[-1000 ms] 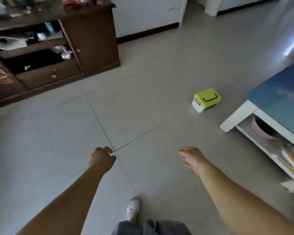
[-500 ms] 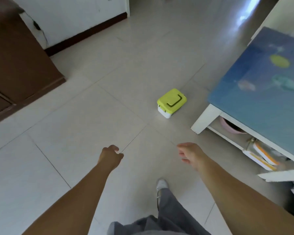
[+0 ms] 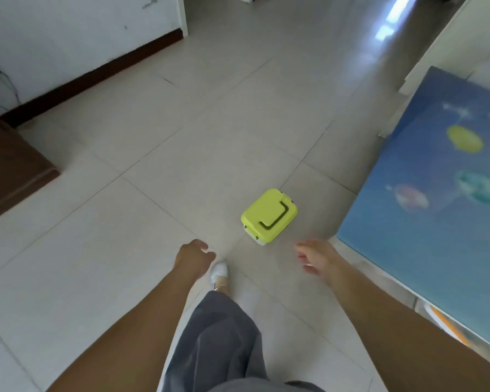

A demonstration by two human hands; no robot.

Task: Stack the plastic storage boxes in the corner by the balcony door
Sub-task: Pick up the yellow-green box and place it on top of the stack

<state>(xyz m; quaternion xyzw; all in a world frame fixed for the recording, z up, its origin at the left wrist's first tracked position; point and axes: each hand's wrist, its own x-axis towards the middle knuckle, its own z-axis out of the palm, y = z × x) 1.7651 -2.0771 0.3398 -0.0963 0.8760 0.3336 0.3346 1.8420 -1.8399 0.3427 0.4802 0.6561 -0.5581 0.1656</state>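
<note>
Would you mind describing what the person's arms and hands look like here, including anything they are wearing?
Both forearms are bare: no sleeves reach into view, and the left hand and right hand carry no gloves, watch, rings or bracelets that can be seen. Below the arms, a loose grey trouser leg and a white shoe show. No markings are visible on either arm.

Home interior, living area: pale tiled floor, white wall with dark skirting board, brown wooden cabinet at left, low table with blue planet-print top at right, doorway behind.
</note>
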